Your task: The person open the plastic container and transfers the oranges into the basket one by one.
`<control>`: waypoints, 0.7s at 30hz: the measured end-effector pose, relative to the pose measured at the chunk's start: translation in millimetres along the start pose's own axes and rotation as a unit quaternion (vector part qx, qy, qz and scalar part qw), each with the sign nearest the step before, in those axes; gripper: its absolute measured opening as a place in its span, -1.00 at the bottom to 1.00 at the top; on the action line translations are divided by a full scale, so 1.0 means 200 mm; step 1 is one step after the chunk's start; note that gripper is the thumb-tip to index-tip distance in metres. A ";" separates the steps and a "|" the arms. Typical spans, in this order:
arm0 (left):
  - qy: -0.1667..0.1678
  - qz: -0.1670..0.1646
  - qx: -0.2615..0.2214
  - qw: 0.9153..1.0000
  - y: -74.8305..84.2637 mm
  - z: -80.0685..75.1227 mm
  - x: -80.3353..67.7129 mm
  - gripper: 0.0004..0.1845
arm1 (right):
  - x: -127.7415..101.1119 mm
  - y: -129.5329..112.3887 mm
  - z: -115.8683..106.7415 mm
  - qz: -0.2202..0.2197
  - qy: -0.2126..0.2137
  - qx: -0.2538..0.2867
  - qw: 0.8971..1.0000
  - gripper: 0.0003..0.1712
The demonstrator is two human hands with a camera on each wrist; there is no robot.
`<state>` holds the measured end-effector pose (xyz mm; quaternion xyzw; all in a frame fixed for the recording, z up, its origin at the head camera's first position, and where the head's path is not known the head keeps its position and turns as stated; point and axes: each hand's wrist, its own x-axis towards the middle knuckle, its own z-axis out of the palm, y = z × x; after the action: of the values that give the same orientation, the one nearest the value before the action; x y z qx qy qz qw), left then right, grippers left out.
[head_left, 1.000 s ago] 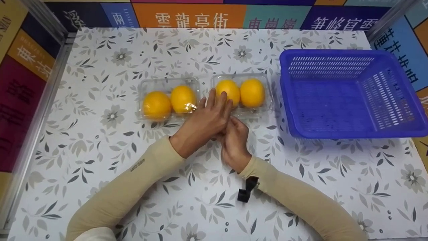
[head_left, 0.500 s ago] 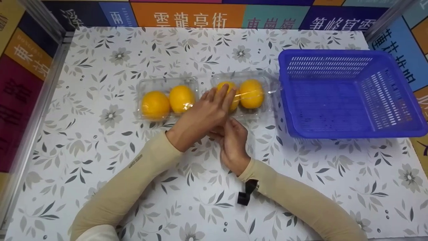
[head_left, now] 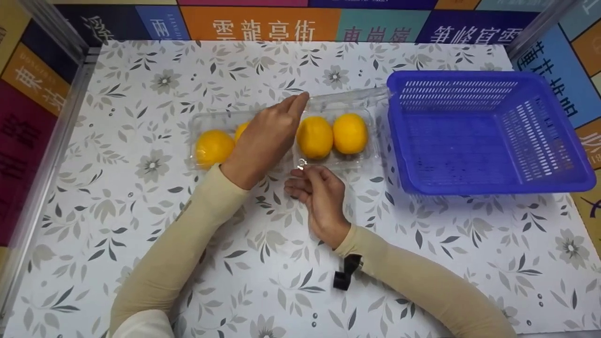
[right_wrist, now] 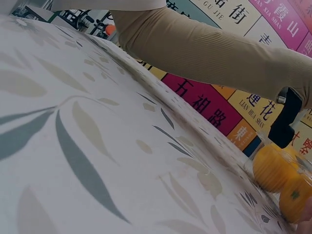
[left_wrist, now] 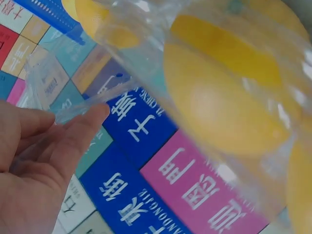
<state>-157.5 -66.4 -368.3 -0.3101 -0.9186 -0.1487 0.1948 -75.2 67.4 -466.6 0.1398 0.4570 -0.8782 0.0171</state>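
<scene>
Two clear plastic clamshell boxes lie side by side in the head view, each with oranges in it. The right box (head_left: 359,163) is open at the top, with two oranges (head_left: 315,137) showing. My left hand (head_left: 265,143) pinches the edge of its raised clear lid (head_left: 350,96); the left wrist view shows thumb and fingers (left_wrist: 80,141) on the thin plastic. At the near left corner of that box, my right hand (head_left: 324,199) pinches the plastic between thumb and forefinger. The left hand partly covers the left box (head_left: 199,123) and one of its oranges.
A purple-blue plastic basket (head_left: 469,188) stands right of the boxes, with the raised lid close to its left rim. A floral cloth (head_left: 263,291) covers the table. Printed colour panels (head_left: 263,26) wall the back and sides. A black strap mount (head_left: 347,271) sits on the right wrist.
The left hand has moved up and left from the near edge of the right box, lifting its lid. The right hand has stayed nearly in place, and the oranges have not moved.
</scene>
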 end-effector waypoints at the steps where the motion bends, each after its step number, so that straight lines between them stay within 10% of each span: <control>1: 0.010 -0.008 -0.012 1.000 -0.01 0.00 0.01 -0.62 | 0.00 0.00 0.00 0.000 -0.002 -0.001 1.000 -0.82; 12: 0.082 -0.156 -0.169 0.970 -0.11 0.05 0.16 -0.71 | 0.00 0.00 -0.01 -0.006 -0.015 -0.021 1.000 -0.82; 21: 0.043 -0.264 -0.183 0.946 -0.13 0.07 0.26 -0.67 | 0.00 -0.01 -0.01 0.000 -0.015 -0.025 1.000 -0.80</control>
<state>-216.3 -54.3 -360.0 -0.0804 -0.9155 -0.3731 0.1276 -74.4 70.3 -466.9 0.1261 0.4781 -0.8688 0.0269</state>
